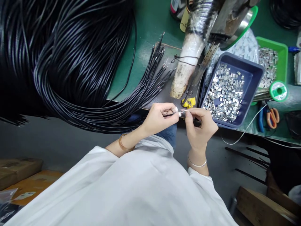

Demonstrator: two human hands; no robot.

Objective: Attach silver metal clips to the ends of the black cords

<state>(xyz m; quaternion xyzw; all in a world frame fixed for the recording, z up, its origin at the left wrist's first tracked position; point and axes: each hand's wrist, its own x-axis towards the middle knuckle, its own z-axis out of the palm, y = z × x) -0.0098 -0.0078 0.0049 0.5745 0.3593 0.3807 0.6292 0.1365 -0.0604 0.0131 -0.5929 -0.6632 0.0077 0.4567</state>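
At the green table's (145,28) front edge, the left hand (160,117) grips a black cable (168,115) while the right hand (201,124) pinches a small metal piece (182,112) at its tip. A cable bundle (94,110) crowds the left, a wrapped tube (189,51) blocks the space beyond, and 2 trays, blue (254,73) and green (283,59), fill the right.

Glossy plastic cables (94,113), shiny metal pieces (225,91)

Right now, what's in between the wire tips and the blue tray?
The head view shows a wrapped tube, a metal bar and a yellow piece between the wire tips and tray.
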